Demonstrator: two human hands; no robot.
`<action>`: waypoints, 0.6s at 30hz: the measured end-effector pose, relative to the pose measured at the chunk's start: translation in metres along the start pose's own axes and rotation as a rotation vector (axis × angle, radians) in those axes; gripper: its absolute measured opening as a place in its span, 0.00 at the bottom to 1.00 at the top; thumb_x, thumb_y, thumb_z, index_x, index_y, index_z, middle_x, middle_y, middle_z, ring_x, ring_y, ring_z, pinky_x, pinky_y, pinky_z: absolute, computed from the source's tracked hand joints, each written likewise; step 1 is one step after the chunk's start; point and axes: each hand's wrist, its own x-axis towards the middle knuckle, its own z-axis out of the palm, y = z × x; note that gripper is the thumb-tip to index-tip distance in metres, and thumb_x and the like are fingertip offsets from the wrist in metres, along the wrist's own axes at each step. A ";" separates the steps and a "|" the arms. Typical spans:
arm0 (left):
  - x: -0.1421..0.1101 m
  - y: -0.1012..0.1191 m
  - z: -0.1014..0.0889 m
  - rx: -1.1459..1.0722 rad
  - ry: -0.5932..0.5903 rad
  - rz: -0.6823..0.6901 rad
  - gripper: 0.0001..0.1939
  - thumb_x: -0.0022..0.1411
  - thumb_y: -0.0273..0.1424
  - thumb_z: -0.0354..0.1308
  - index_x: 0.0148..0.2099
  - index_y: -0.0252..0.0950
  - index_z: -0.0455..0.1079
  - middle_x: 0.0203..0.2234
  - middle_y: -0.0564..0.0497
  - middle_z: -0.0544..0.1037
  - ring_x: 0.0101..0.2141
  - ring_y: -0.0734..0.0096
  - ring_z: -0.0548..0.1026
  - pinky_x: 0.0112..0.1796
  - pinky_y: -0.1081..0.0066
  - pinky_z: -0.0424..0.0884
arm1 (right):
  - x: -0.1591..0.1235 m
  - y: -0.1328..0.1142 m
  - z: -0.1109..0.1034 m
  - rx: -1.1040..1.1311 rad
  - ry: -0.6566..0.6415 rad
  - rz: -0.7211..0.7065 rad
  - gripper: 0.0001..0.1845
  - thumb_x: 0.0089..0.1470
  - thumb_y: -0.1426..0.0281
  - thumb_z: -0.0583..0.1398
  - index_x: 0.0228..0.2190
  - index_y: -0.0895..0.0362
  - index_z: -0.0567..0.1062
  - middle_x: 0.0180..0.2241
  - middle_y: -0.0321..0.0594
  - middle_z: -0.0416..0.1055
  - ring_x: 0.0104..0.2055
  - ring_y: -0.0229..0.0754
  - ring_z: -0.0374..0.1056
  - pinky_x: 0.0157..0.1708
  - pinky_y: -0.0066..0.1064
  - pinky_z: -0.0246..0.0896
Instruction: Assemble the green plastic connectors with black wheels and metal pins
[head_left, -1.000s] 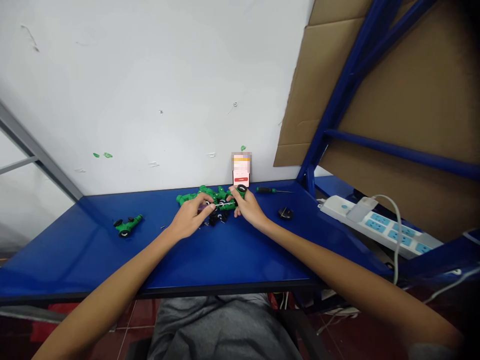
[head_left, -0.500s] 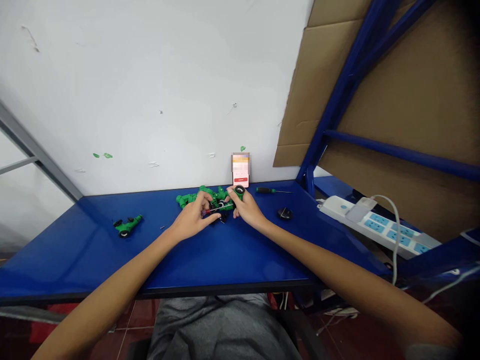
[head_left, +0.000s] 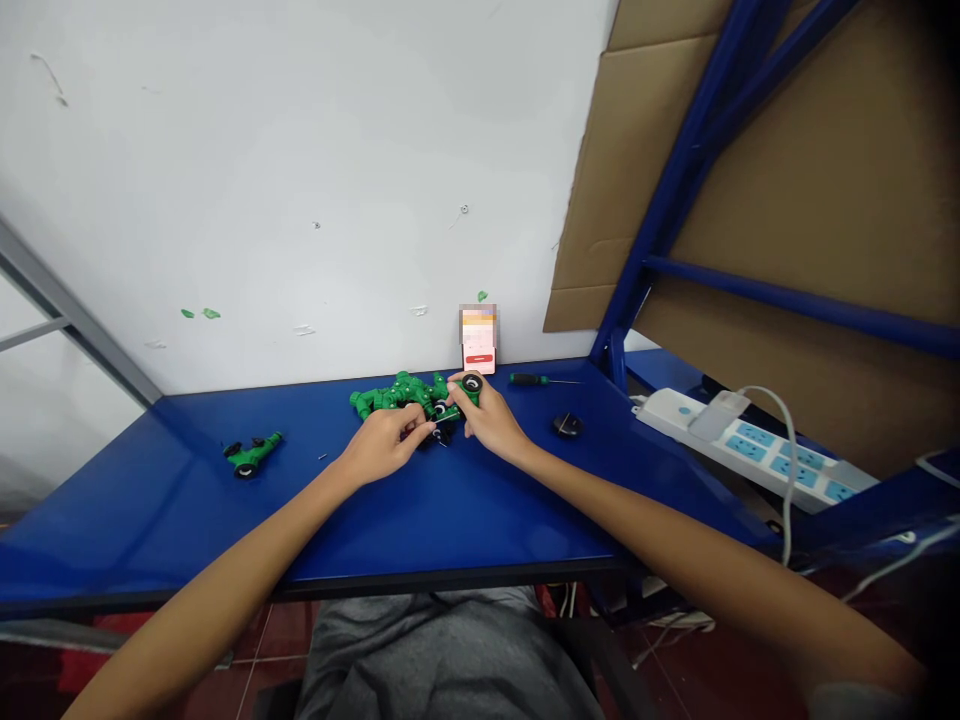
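Looking through the head camera, what has the left hand (head_left: 382, 447) got?

Its fingers (head_left: 416, 426) are curled almost shut around what looks like a small screwdriver (head_left: 433, 424). Most of the tool is hidden, but its tip seems to point toward the other hand.

And the right hand (head_left: 487, 420)?

It's closed firmly around a green plastic car body (head_left: 456, 405), with a black wheel (head_left: 471, 383) showing just above the thumb and fingers. The two hands are almost touching, with the car body between them.

Where's that happening?

Over a blue desk (head_left: 150, 510), directly above a heap of green plastic parts (head_left: 394, 396) and a small cluster of black wheels (head_left: 439, 436). The heap runs out from beneath the hands on the left side.

What else is on the desk?

An assembled green toy car (head_left: 251, 455) sits well off to the left, with a tiny screw (head_left: 322, 456) between it and the hands. To the right lie a green-handled screwdriver (head_left: 540, 379) and a round black piece (head_left: 568, 424). A pixelated card (head_left: 478, 340) stands upright against the white wall (head_left: 300, 180), just behind the right hand.
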 end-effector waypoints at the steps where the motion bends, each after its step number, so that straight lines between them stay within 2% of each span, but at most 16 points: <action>1: 0.000 0.000 0.001 0.015 -0.013 -0.009 0.19 0.78 0.40 0.51 0.33 0.37 0.63 0.24 0.55 0.72 0.23 0.74 0.67 0.31 0.71 0.59 | 0.000 0.000 0.000 -0.002 0.001 0.003 0.20 0.68 0.49 0.56 0.48 0.51 0.71 0.37 0.34 0.79 0.16 0.33 0.66 0.19 0.29 0.65; 4: 0.000 0.001 0.002 0.031 -0.033 -0.024 0.18 0.79 0.38 0.48 0.35 0.37 0.65 0.24 0.55 0.72 0.24 0.73 0.68 0.31 0.70 0.60 | -0.001 0.000 0.000 -0.014 0.003 0.004 0.21 0.68 0.49 0.56 0.48 0.51 0.71 0.37 0.34 0.79 0.16 0.33 0.67 0.20 0.29 0.65; 8: -0.001 0.005 0.002 -0.006 0.006 0.000 0.10 0.76 0.40 0.54 0.49 0.38 0.68 0.24 0.58 0.70 0.24 0.72 0.67 0.31 0.72 0.61 | -0.002 0.000 0.000 -0.036 -0.009 0.002 0.21 0.68 0.48 0.57 0.49 0.51 0.71 0.36 0.34 0.79 0.17 0.33 0.67 0.21 0.29 0.66; 13: -0.001 0.008 0.002 -0.016 0.051 0.060 0.09 0.76 0.36 0.54 0.43 0.38 0.70 0.30 0.54 0.76 0.31 0.71 0.72 0.36 0.71 0.66 | -0.002 0.000 0.002 -0.036 -0.019 0.006 0.21 0.68 0.48 0.57 0.49 0.50 0.71 0.36 0.33 0.80 0.16 0.33 0.67 0.22 0.29 0.66; 18: 0.000 0.005 0.004 -0.017 0.075 0.024 0.10 0.75 0.37 0.56 0.42 0.37 0.72 0.29 0.52 0.78 0.28 0.71 0.73 0.34 0.71 0.67 | -0.002 0.000 0.002 -0.021 -0.027 0.017 0.21 0.68 0.48 0.56 0.49 0.51 0.70 0.37 0.34 0.80 0.16 0.33 0.66 0.21 0.29 0.66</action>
